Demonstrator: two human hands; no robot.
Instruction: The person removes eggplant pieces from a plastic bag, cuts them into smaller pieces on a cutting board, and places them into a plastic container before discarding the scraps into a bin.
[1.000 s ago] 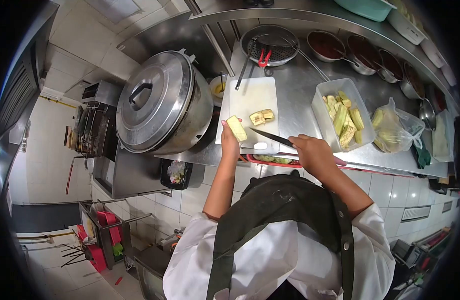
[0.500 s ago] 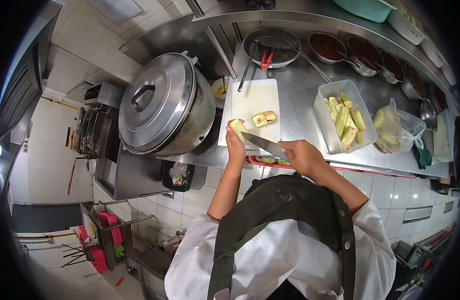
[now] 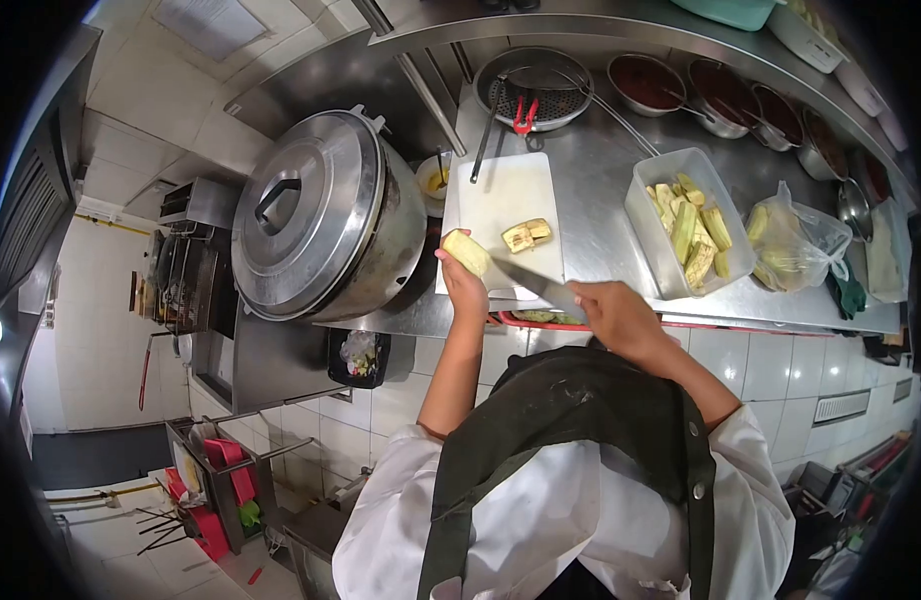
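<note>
My left hand (image 3: pixel 465 290) is closed around a pale yellow piece of peeled eggplant (image 3: pixel 467 252), holding it up over the lower left of the white cutting board (image 3: pixel 506 190). In my right hand (image 3: pixel 621 318) is the handle of a broad-bladed knife (image 3: pixel 537 287). Its blade slants up and left, with the tip right by the eggplant piece. Two short cut pieces of eggplant (image 3: pixel 527 236), with brownish patches, lie side by side on the board. Right of the board, a clear plastic container (image 3: pixel 645 240) holds several peeled pieces.
A large lidded pot (image 3: pixel 306 215) stands left of the board. Behind it are a metal colander (image 3: pixel 566 112) with red-handled tongs (image 3: pixel 526 115) and several bowls of red sauce (image 3: pixel 646 88). A tied plastic bag (image 3: pixel 796 245) sits at right. Below the counter edge is a red-rimmed tray (image 3: pixel 541 319).
My left hand has turned the eggplant piece so its upper end leans left. The knife has dropped slightly toward me. The whole view has shifted a little.
</note>
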